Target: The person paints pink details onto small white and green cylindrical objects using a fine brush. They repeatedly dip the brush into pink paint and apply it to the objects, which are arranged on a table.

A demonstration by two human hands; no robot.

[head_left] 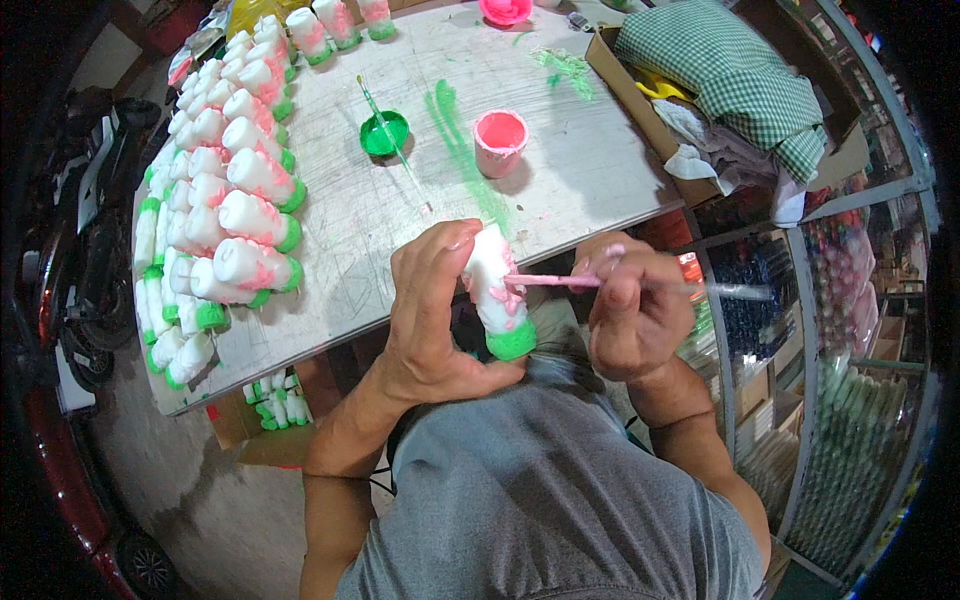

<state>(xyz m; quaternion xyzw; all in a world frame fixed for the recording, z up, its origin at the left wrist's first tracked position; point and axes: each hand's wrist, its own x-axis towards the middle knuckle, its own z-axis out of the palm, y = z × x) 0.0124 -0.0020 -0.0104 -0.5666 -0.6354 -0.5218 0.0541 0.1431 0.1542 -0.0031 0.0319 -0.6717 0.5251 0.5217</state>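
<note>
Waxy-looking white cylinder with a green base sits tilted at 12 o'clock, just off the worker's chest. Left hand grasps it round the sides; right hand pinches a slim, pink-smeared brush, tip at the cylinder's flank. Green on; pink only in patches, much white bare. Toward 10 o'clock, on the scuffed pale table, many white cylinders already carry both colours. Near 9 o'clock, a few green-ended ones show no pink from here.

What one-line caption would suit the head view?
The left hand holds a white, green-ended cylinder as the right hand puts a pink-stained brush to its side.
</note>
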